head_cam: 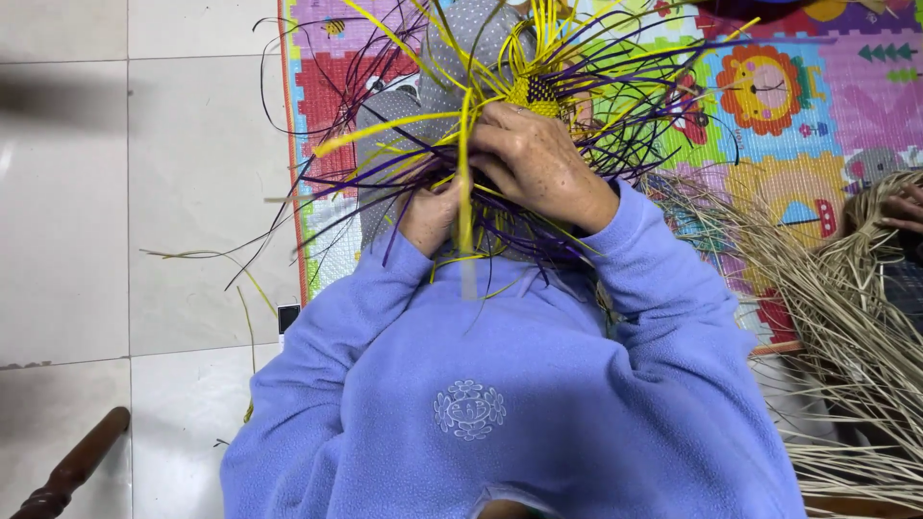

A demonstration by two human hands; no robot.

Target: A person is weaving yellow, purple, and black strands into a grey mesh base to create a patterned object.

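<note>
Both hands, left (pixel 430 213) and right (pixel 540 165), closed on yellow-purple woven strips (pixel 535 93) (loose ends hide fingers); straw bundle (pixel 846 317) beside, play mat (pixel 769 106) beneath.

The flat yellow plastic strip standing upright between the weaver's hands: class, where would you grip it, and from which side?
Grip the flat yellow plastic strip on its bare upright stretch, just above the left hand. Come from the left, fingers pinching its flat faces: the right hand and the crossing purple strands crowd the other side.

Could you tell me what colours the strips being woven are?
The strips are yellow and dark purple, shown best in the head view.
</note>
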